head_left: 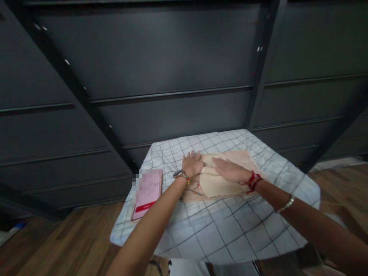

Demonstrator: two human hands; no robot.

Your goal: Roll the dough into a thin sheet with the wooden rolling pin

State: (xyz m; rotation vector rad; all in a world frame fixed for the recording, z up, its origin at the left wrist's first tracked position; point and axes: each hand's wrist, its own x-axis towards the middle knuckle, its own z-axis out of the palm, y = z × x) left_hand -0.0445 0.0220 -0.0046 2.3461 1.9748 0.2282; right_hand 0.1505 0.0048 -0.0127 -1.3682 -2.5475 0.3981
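My left hand (192,165) rests with fingers spread at the left edge of a cream sheet of cloth or paper (215,186). My right hand (231,171) lies flat across the same sheet, fingers stretched out toward the left. A raised fold runs through the sheet between the two hands. Under it is a larger pinkish-beige piece (243,156), its edges showing at the back right and along the front. Small orange beads on a string (197,188) show just below my left wrist; what they belong to is unclear.
A white checked cloth (201,226) covers the small table. At its left side lies a pink tablet or phone with a lit screen (149,193). A dark grey panelled wall (172,57) stands right behind the table. Wooden floor (89,226) surrounds it.
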